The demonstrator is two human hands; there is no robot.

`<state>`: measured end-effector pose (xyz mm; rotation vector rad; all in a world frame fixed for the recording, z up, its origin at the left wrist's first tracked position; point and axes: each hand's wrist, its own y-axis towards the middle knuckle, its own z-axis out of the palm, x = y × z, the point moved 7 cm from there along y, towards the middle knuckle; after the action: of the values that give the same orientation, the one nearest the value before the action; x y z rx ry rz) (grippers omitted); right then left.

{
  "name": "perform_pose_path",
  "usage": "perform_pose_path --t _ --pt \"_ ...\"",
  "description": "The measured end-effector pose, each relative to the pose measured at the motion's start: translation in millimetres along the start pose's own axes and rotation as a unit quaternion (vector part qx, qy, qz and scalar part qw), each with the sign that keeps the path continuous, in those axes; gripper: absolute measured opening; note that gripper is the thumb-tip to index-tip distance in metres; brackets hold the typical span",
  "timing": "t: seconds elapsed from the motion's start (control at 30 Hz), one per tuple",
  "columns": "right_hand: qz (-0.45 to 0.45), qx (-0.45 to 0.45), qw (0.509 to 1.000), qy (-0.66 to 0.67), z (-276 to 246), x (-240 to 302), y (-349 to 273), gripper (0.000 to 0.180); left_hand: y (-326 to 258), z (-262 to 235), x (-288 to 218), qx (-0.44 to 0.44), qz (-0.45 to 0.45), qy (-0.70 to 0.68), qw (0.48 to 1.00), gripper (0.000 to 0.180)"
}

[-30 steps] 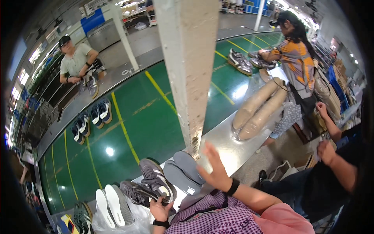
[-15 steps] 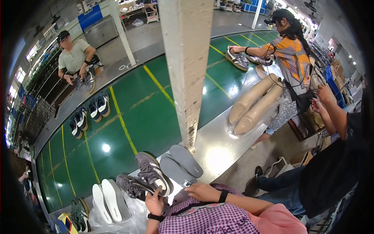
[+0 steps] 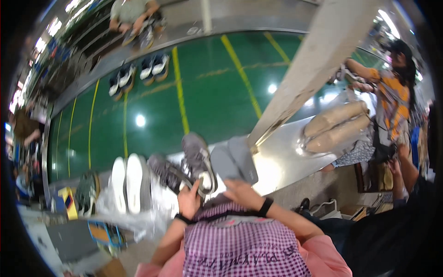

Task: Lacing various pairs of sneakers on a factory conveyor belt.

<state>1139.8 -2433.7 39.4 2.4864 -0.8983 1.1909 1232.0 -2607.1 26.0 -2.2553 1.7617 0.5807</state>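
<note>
My left hand [image 3: 188, 203] is closed at the heel end of a pair of dark grey sneakers with pale stripes, its fingers against the nearer sneaker [image 3: 168, 173]. The other sneaker [image 3: 197, 154] lies beside it, toe pointing away, with something whitish at its heel opening. My right hand [image 3: 244, 194] is at the near end of a pair of grey insoles [image 3: 235, 159], fingertips overlapping their edge. Blur hides whether those fingers grip anything.
White insoles [image 3: 134, 182] lie on clear plastic at left, near dark green shoes [image 3: 86, 191] and a yellow box [image 3: 69, 203]. A slanting post [image 3: 314, 64] rises from the metal ledge, with wrapped tan shoe forms [image 3: 339, 127] beyond. Dark sneakers [image 3: 154, 68] sit on the green belt [image 3: 152, 101].
My view has tilted and turned, so the belt, post and co-workers appear shifted and blurred. Both hands stay by the same sneakers and grey insoles.
</note>
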Motion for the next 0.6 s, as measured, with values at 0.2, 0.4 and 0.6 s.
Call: perform_pose_path --t 0.2,0.4,0.6 --pt "0.044 -0.079 0.996 -0.016 -1 3 47 0.039 3 -4 5 -0.007 -0.038 -0.035 0.999 0.057" --pt "0.056 -0.015 0.99 -0.126 42 5 98 0.034 3 -11 12 -0.024 -0.082 -0.099 0.991 0.055" --pt "0.054 -0.038 0.988 -0.14 33 13 107 0.021 10 -58 -3 -0.104 -0.024 -0.048 0.993 0.04"
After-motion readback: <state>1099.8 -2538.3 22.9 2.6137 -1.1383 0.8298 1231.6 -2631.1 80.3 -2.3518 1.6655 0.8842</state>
